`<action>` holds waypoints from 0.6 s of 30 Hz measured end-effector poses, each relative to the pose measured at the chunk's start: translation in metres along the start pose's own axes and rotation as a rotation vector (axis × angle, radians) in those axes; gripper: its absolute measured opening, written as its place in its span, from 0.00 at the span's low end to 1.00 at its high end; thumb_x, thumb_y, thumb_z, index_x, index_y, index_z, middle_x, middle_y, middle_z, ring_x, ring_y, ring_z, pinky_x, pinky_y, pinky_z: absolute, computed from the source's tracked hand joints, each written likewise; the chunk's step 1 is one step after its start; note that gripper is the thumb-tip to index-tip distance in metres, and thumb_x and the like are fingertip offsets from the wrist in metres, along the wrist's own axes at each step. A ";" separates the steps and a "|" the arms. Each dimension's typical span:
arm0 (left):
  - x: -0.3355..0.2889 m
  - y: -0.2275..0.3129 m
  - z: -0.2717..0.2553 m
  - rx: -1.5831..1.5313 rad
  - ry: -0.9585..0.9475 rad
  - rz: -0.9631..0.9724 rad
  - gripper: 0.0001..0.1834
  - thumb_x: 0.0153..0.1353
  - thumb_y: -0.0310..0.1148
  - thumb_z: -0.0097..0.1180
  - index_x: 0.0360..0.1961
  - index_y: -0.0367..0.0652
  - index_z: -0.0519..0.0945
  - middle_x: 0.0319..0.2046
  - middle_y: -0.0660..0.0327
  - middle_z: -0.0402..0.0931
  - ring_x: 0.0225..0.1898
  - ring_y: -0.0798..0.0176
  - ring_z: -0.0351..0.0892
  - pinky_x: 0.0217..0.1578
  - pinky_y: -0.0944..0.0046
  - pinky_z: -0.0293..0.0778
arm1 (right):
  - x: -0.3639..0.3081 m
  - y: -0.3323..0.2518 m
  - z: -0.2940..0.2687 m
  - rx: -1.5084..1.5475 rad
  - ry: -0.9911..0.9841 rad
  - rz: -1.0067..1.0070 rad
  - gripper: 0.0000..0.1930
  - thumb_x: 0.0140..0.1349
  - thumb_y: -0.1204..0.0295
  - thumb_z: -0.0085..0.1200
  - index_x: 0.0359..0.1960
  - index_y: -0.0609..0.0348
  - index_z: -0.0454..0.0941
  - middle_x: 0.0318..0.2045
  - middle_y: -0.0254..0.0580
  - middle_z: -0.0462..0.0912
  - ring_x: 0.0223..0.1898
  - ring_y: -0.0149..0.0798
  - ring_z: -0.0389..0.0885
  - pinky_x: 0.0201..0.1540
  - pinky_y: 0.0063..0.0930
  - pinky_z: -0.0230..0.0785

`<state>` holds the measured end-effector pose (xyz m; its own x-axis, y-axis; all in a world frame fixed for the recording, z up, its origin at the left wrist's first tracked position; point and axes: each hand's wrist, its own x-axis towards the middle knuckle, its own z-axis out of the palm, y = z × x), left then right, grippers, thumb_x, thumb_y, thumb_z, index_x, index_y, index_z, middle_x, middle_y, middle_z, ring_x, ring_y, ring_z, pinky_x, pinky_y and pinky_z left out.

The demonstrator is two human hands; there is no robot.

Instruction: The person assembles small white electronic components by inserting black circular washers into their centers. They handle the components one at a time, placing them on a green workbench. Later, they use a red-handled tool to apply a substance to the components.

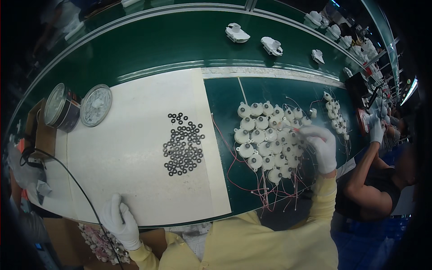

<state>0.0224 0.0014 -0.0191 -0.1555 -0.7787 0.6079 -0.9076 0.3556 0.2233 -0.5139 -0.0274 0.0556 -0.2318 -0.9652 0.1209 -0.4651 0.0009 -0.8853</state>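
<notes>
Left hand [119, 221] clenched on tool; right hand [321, 146] pinching among roughly twenty white motors [265, 137]

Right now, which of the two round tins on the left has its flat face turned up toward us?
The right-hand tin, lying flat on the white sheet so its round pale face shows. The left tin is tipped, showing its dark side wall.

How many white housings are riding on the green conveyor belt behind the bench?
3 clearly: one white housing left of centre, a second beside it to the right, a third farther right. More white parts crowd the belt's far right end, too small to count.
</notes>
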 end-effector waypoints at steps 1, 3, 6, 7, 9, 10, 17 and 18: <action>0.000 0.000 0.000 -0.003 -0.001 0.002 0.22 0.60 0.15 0.54 0.56 0.35 0.79 0.39 0.50 0.81 0.33 0.45 0.77 0.34 0.49 0.70 | -0.002 0.001 0.000 0.033 0.011 0.010 0.17 0.56 0.86 0.49 0.44 0.70 0.87 0.42 0.46 0.90 0.43 0.33 0.87 0.45 0.23 0.75; 0.000 0.000 0.000 -0.010 -0.005 -0.002 0.21 0.60 0.15 0.54 0.56 0.35 0.79 0.39 0.50 0.81 0.33 0.45 0.77 0.35 0.49 0.71 | -0.005 0.005 -0.001 0.098 0.032 0.030 0.16 0.57 0.86 0.51 0.44 0.70 0.87 0.43 0.47 0.90 0.43 0.33 0.87 0.44 0.22 0.75; 0.000 0.001 0.000 -0.015 -0.004 -0.010 0.21 0.61 0.16 0.54 0.56 0.35 0.79 0.39 0.50 0.81 0.34 0.45 0.77 0.35 0.49 0.71 | -0.010 0.004 0.000 0.209 0.008 0.103 0.14 0.61 0.85 0.52 0.46 0.70 0.86 0.44 0.48 0.89 0.40 0.31 0.86 0.42 0.22 0.75; 0.000 0.001 0.000 -0.015 -0.003 -0.013 0.21 0.61 0.16 0.54 0.56 0.35 0.79 0.39 0.51 0.81 0.34 0.45 0.77 0.35 0.49 0.71 | -0.011 0.002 0.003 0.233 0.000 0.120 0.14 0.61 0.85 0.52 0.47 0.70 0.85 0.43 0.47 0.89 0.39 0.30 0.85 0.42 0.21 0.74; -0.002 0.000 0.001 -0.008 0.001 -0.013 0.20 0.62 0.16 0.55 0.56 0.35 0.80 0.40 0.51 0.81 0.34 0.45 0.77 0.36 0.49 0.71 | -0.012 -0.004 0.011 0.278 -0.015 0.152 0.13 0.63 0.84 0.53 0.48 0.70 0.85 0.42 0.47 0.89 0.35 0.29 0.83 0.40 0.20 0.74; -0.002 0.000 0.001 -0.005 0.004 -0.014 0.20 0.62 0.16 0.55 0.56 0.35 0.80 0.40 0.51 0.81 0.34 0.45 0.77 0.36 0.49 0.71 | -0.011 -0.004 0.013 0.267 -0.004 0.155 0.13 0.63 0.83 0.54 0.48 0.70 0.85 0.42 0.46 0.89 0.34 0.28 0.82 0.40 0.20 0.73; -0.001 0.000 0.001 -0.002 0.003 -0.006 0.20 0.62 0.17 0.55 0.56 0.35 0.80 0.40 0.51 0.81 0.34 0.46 0.77 0.36 0.49 0.71 | -0.008 -0.009 0.024 0.234 0.006 0.221 0.13 0.65 0.81 0.55 0.49 0.69 0.85 0.39 0.43 0.89 0.32 0.25 0.81 0.37 0.17 0.71; 0.000 0.000 0.001 0.000 0.006 0.003 0.20 0.62 0.16 0.55 0.56 0.35 0.80 0.40 0.51 0.81 0.34 0.46 0.77 0.35 0.49 0.70 | -0.008 -0.010 0.026 0.240 0.006 0.227 0.13 0.65 0.81 0.55 0.49 0.69 0.85 0.39 0.42 0.89 0.32 0.24 0.80 0.36 0.16 0.71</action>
<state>0.0220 0.0010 -0.0199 -0.1557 -0.7746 0.6129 -0.9073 0.3576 0.2214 -0.4853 -0.0267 0.0520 -0.3117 -0.9459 -0.0901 -0.1863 0.1538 -0.9704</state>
